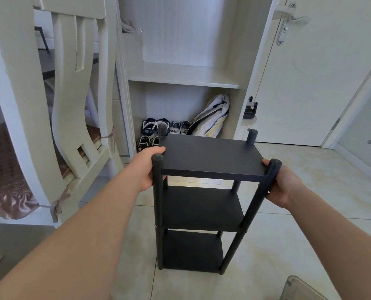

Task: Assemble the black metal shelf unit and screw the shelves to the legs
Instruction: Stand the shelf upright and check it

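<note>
The black shelf unit (pixel 210 156) stands upright on the tiled floor in front of me, with three shelves between four round legs. My left hand (pixel 149 167) grips the top shelf's left edge, just behind the near left leg (pixel 158 202). My right hand (pixel 283 185) grips the near right leg (pixel 264 191) close to its top, fingers wrapped behind it. The two far legs (pixel 251 136) poke up above the top shelf. No screws or tools are visible.
A white chair (pixel 78 100) with a brown cushion stands close on the left. Behind the unit is an open white cabinet (pixel 184 80) with shoes (pixel 156 126) and a bag (pixel 212 115) at its bottom. A white door (pixel 310 83) is at right. A clear container (pixel 299 289) shows bottom right.
</note>
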A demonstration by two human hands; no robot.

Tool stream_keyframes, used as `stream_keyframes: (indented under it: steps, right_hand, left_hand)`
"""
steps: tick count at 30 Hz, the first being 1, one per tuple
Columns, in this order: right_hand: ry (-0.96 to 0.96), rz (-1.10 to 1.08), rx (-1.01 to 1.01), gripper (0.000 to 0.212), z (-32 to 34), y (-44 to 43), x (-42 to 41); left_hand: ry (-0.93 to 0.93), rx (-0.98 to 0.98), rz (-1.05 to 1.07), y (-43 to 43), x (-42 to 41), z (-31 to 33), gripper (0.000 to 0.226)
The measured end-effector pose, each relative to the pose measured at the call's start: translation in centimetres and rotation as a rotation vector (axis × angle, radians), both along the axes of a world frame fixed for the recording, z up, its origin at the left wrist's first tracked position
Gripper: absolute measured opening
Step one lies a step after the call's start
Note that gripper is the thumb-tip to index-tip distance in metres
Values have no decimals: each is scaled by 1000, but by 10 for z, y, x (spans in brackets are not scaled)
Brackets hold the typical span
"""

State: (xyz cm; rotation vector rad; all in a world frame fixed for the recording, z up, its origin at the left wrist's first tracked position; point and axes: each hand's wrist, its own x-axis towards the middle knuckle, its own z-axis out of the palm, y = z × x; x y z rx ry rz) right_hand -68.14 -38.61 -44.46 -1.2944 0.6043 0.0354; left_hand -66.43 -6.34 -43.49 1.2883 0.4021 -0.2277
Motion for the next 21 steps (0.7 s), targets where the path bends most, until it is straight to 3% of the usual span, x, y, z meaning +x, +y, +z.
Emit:
stream_keyframes:
  steps: [4, 21]
  right_hand:
    - [-1, -24, 10, 18, -1, -3, 2]
    - [23, -4, 131, 5, 2, -4, 1]
  left_hand:
    - [27, -6, -1, 0, 1, 1, 29]
    - [53, 59, -10, -2, 0, 7, 24]
